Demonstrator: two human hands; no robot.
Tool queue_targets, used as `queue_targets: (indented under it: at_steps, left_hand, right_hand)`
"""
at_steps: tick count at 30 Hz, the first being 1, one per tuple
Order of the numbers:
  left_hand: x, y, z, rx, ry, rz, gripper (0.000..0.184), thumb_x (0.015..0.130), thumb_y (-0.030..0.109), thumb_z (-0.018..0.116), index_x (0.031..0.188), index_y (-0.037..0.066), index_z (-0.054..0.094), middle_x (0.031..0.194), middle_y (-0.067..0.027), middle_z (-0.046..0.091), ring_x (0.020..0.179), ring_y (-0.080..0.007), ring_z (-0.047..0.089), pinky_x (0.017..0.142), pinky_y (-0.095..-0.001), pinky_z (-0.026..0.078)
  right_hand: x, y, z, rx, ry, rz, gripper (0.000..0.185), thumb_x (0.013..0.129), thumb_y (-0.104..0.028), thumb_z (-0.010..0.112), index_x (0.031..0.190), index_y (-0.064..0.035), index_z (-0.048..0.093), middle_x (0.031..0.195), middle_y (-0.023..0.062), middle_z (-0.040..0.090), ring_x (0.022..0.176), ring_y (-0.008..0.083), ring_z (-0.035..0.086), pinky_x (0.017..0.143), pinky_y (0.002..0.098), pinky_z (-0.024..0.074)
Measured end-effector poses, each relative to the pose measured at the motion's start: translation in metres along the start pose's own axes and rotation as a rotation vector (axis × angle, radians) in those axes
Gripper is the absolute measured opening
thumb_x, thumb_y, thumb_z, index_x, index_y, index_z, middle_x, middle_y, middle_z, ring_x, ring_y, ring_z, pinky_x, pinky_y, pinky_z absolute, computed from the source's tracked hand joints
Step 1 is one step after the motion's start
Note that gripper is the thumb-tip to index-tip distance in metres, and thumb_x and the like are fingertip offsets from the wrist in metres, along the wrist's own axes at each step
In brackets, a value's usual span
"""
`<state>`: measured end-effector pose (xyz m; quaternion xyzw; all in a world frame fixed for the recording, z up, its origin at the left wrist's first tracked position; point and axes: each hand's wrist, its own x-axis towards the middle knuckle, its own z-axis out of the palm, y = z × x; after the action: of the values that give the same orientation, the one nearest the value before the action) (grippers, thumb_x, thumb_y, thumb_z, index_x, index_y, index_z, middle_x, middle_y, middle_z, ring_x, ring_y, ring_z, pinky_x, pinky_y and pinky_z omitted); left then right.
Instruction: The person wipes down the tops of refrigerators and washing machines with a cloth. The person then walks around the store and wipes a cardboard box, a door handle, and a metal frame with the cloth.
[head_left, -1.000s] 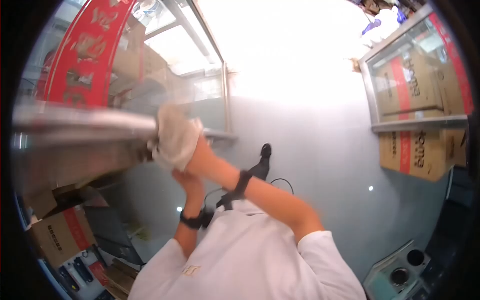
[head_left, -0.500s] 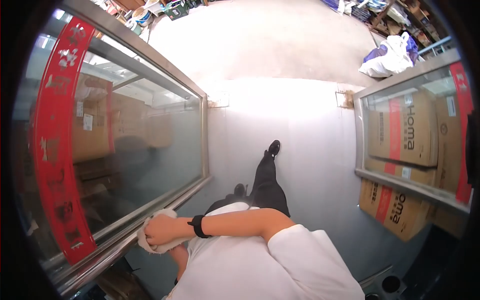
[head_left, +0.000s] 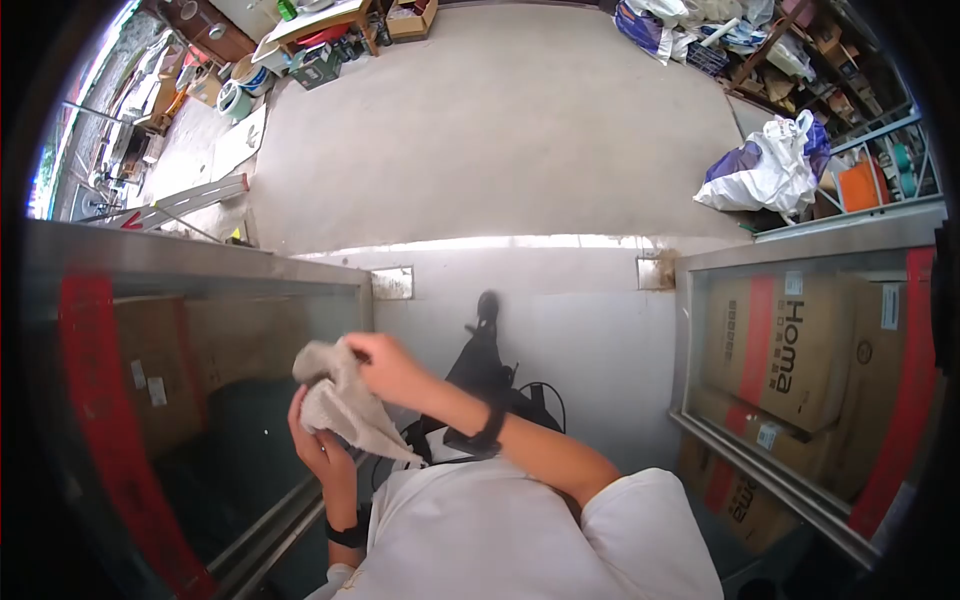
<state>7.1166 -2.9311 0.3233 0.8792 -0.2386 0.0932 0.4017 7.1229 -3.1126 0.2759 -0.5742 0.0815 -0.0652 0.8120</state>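
Note:
A beige cloth (head_left: 345, 405) is bunched between my two hands in front of my body, one corner hanging down to the right. My right hand (head_left: 388, 370) is closed on the cloth's upper right side, with a black band on the wrist. My left hand (head_left: 318, 448) supports it from below and to the left, fingers curled against the fabric. Behind the hands stands the left glass door (head_left: 250, 390), metal-framed and with a red strip (head_left: 115, 420). The cloth appears apart from the glass.
The right glass door (head_left: 690, 340) stands open, with Homa cartons (head_left: 775, 360) seen through it. Past the sill lies a concrete floor (head_left: 480, 130). A white and purple bag (head_left: 765, 170) rests at the right, and a ladder (head_left: 190, 205) lies at the left.
My right hand and the cloth have come away from the left door's metal bar, and my left hand has risen to the cloth. My view has tilted up; my feet have shifted.

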Motion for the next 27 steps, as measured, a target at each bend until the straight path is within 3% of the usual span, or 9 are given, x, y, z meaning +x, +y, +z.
queue_targets:
  at_steps: [2,4,9,14,18,21,24,27]
  left_hand:
    - [0.058,0.011,0.051,-0.197,0.061,-0.106,0.031,0.105,0.010,0.046,0.127,-0.008,0.058,0.118,-0.0140,0.060,0.103,-0.0216,0.060,0.092,-0.0332,0.047]
    - [0.109,0.023,0.102,-0.253,-0.044,-0.125,0.032,0.106,0.010,0.046,0.130,-0.007,0.057,0.122,-0.0114,0.062,0.110,-0.0175,0.058,0.096,-0.0306,0.045]
    - [0.250,0.093,0.227,-0.536,-0.280,-0.223,0.031,0.105,0.009,0.049,0.130,-0.007,0.058,0.118,-0.0069,0.065,0.108,-0.0111,0.056,0.095,-0.0259,0.044]
    - [0.343,0.158,0.319,-0.874,-0.498,-0.396,0.021,0.104,0.006,0.054,0.123,-0.002,0.058,0.114,-0.0065,0.067,0.108,-0.0110,0.061,0.093,-0.0277,0.048]
    - [0.423,0.190,0.393,-0.974,-0.581,-0.365,0.013,0.101,0.000,0.057,0.114,0.000,0.057,0.109,-0.0064,0.069,0.102,-0.0115,0.064,0.091,-0.0286,0.050]
    - [0.482,0.217,0.451,-1.001,-0.588,-0.332,0.016,0.101,-0.001,0.056,0.117,0.000,0.055,0.113,-0.0085,0.067,0.104,-0.0119,0.063,0.092,-0.0289,0.050]
    - [0.529,0.233,0.506,-0.916,-0.360,-0.183,0.019,0.101,-0.002,0.055,0.120,-0.001,0.052,0.120,-0.0117,0.065,0.108,-0.0133,0.062,0.094,-0.0301,0.050]
    - [0.589,0.267,0.554,-0.853,-0.212,-0.073,0.019,0.102,0.008,0.058,0.119,0.002,0.050,0.119,-0.0102,0.062,0.108,-0.0151,0.059,0.096,-0.0319,0.047]
  right_hand:
    - [0.029,-0.034,-0.067,0.012,0.136,-0.069,0.015,0.092,-0.004,0.062,0.105,0.0028,0.065,0.086,0.0178,0.069,0.080,0.0195,0.068,0.073,0.0352,0.0515]
    - [0.051,-0.070,-0.133,0.045,0.218,-0.017,0.015,0.094,0.000,0.061,0.108,0.0031,0.064,0.090,0.0108,0.070,0.088,0.0122,0.067,0.078,0.0312,0.0522]
    - [0.094,-0.161,-0.252,-0.002,0.452,-0.096,0.022,0.096,0.004,0.059,0.117,0.0027,0.063,0.106,0.0041,0.070,0.104,0.0119,0.066,0.093,0.0284,0.0509]
    - [0.124,-0.201,-0.339,0.018,0.658,-0.172,0.030,0.099,-0.002,0.062,0.129,0.0042,0.059,0.124,0.0066,0.065,0.115,0.0134,0.062,0.101,0.0312,0.0493]
    - [0.179,-0.226,-0.403,0.051,0.871,-0.332,0.035,0.099,-0.002,0.063,0.132,0.0040,0.056,0.127,0.0078,0.063,0.119,0.0155,0.061,0.105,0.0344,0.0483]
    - [0.240,-0.245,-0.464,0.018,0.914,-0.398,0.035,0.099,-0.005,0.063,0.132,0.0039,0.055,0.126,0.0084,0.062,0.118,0.0156,0.060,0.105,0.0344,0.0471]
    - [0.297,-0.259,-0.530,-0.101,0.887,-0.404,0.036,0.098,-0.008,0.064,0.131,0.0040,0.055,0.126,0.0078,0.062,0.117,0.0145,0.059,0.104,0.0328,0.0459]
    - [0.354,-0.285,-0.593,-0.234,0.869,-0.413,0.036,0.098,-0.009,0.064,0.130,0.0040,0.055,0.124,0.0065,0.061,0.115,0.0137,0.059,0.103,0.0316,0.0454]
